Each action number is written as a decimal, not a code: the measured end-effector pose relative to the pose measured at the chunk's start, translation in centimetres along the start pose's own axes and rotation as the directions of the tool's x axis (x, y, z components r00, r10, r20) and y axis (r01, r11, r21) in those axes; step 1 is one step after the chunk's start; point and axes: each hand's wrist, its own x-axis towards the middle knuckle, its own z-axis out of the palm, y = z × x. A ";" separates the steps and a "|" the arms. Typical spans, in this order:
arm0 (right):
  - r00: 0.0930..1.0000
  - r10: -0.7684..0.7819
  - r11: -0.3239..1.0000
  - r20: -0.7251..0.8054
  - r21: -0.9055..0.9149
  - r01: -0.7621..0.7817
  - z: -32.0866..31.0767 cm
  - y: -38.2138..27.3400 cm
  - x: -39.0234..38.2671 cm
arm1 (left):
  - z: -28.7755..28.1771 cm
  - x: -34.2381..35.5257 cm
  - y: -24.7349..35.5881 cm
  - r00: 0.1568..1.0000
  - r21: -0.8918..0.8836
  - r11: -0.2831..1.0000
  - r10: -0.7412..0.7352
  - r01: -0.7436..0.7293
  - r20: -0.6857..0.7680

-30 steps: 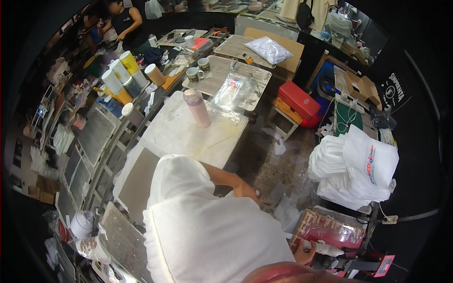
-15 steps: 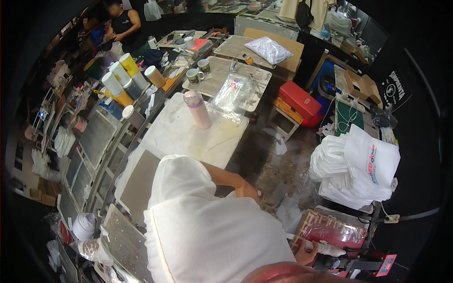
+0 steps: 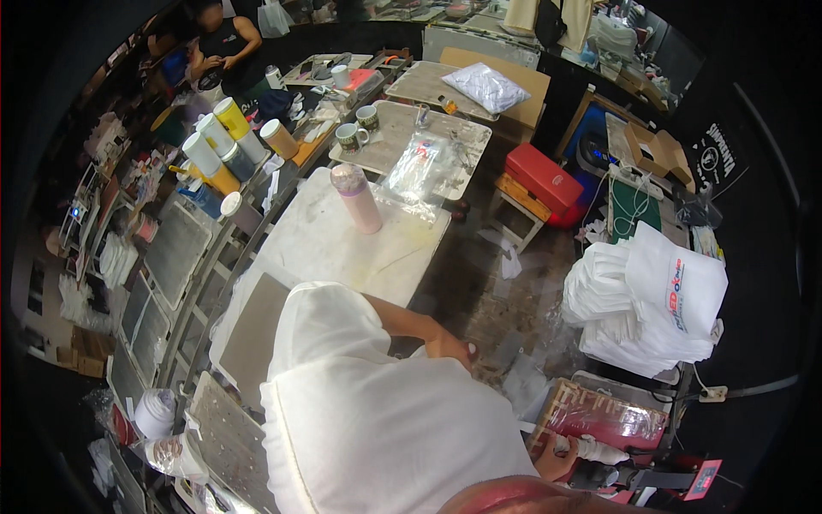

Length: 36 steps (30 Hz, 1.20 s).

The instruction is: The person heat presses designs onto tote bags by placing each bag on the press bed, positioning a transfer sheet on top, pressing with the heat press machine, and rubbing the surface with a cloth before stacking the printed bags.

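Note:
My left arm, in a white sleeve [image 3: 330, 321], reaches across my front. My left hand [image 3: 447, 344] hangs over the dark floor, its thumb side showing. Most of its fingers are hidden, so whatever they hold does not show. At the lower right my right hand [image 3: 555, 463] is closed around a white-wrapped handle [image 3: 602, 451] of a red press [image 3: 612, 418]. Clear film and brown tape cover the press's upper face. A pink tumbler [image 3: 358, 206] with a glittery lid stands upright on the pale table [image 3: 295, 227], beyond my left arm.
A pile of white cloth bags [image 3: 638, 304] stands at the right. Further off are a red box [image 3: 544, 182] on a stool, two patterned mugs [image 3: 352, 137] and a clear plastic packet [image 3: 419, 171]. Several tall cups [image 3: 202, 154] line the left racks. Another person [image 3: 227, 43] stands far left.
My left hand turns very slightly; my right hand stays on the handle. The far person's arms shift, and the view tilts a little.

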 end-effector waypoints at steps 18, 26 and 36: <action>0.994 -0.094 0.995 -0.049 0.025 0.095 0.2 0.6 -0.2 | 0.0 0.6 -0.8 0.994 0.023 0.996 -0.090 0.089 0.066; 0.994 -0.094 0.994 -0.049 0.052 0.097 0.1 0.3 0.4 | -0.2 1.2 -0.9 0.995 -0.031 0.997 -0.073 0.075 0.062; 0.994 -0.079 0.995 -0.070 0.057 0.083 -0.3 -0.4 0.3 | 0.0 2.1 -1.2 0.976 0.079 0.985 -0.164 0.155 0.141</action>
